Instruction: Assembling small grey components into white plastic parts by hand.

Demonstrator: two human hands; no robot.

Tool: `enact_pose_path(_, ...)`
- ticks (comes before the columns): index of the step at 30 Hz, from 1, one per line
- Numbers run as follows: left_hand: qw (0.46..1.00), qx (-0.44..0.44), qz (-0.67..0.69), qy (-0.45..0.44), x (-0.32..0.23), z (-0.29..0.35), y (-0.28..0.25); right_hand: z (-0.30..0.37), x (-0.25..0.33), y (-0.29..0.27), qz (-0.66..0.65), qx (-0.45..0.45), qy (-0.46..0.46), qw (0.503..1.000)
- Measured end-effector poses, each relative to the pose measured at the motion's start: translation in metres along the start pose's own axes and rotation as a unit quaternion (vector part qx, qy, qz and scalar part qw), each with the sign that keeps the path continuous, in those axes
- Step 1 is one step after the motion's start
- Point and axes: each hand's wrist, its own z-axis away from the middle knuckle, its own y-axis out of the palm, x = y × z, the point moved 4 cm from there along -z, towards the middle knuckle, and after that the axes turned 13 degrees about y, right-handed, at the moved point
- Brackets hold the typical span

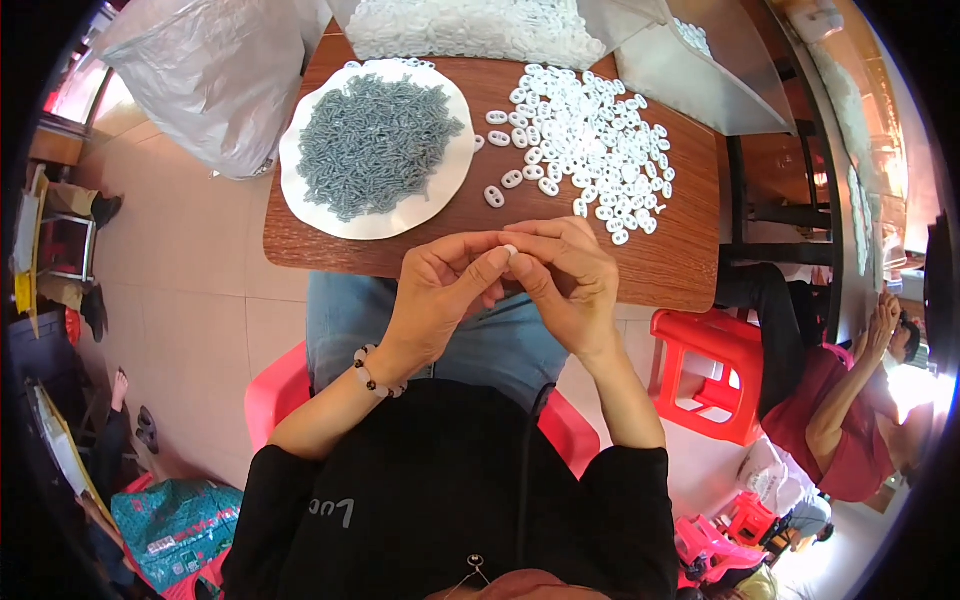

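Note:
My left hand (438,290) and my right hand (575,285) meet just past the table's near edge, above my lap. Between their thumbs and fingertips they pinch a small white piece (511,250); the fingers cover most of it. Left of them a white scalloped plate (462,172) carries a heap of small grey rod-shaped pieces (375,145). Beyond my right hand, many white oval pieces with two holes (610,150) lie scattered on the brown wooden table (680,265). One such oval (494,196) sits apart, nearest the plate.
A clear-walled bin (690,85) with more white pieces (470,28) stands at the table's back. Left of the table hangs a large silvery sack (215,90). A red stool (705,375) stands at the right, near a person in a dark red top (840,430).

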Motion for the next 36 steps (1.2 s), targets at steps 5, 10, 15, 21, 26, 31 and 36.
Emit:
enact_pose_path(5, 0.998, -0.018, -0.05, -0.025, -0.011, 0.004, -0.01, -0.033, -0.005, -0.016, 0.05, 0.013, 0.107, 0.993)
enact_pose_path(10, 0.997, -0.027, -0.074, -0.023, -0.018, 0.008, -0.019, -0.087, -0.011, -0.022, 0.219, -0.038, 0.0, 0.975)
enact_pose_path(15, 0.993, -0.015, -0.12, 0.011, -0.025, 0.01, -0.019, -0.117, -0.019, -0.015, 0.298, -0.038, -0.051, 0.953)
enact_pose_path(21, 0.987, -0.006, -0.158, 0.029, -0.031, 0.011, -0.027, -0.12, -0.021, -0.023, 0.379, 0.003, -0.058, 0.923)
enact_pose_path(26, 0.99, -0.005, -0.141, 0.027, -0.031, 0.01, -0.028, -0.111, -0.028, -0.056, 0.409, -0.007, -0.016, 0.912)
enact_pose_path(31, 0.992, 0.008, -0.127, 0.024, -0.024, 0.011, -0.029, -0.104, -0.03, -0.062, 0.384, -0.01, 0.01, 0.923)
enact_pose_path(36, 0.99, 0.008, -0.138, 0.013, -0.025, 0.012, -0.029, -0.099, -0.024, -0.048, 0.343, 0.018, -0.001, 0.939)
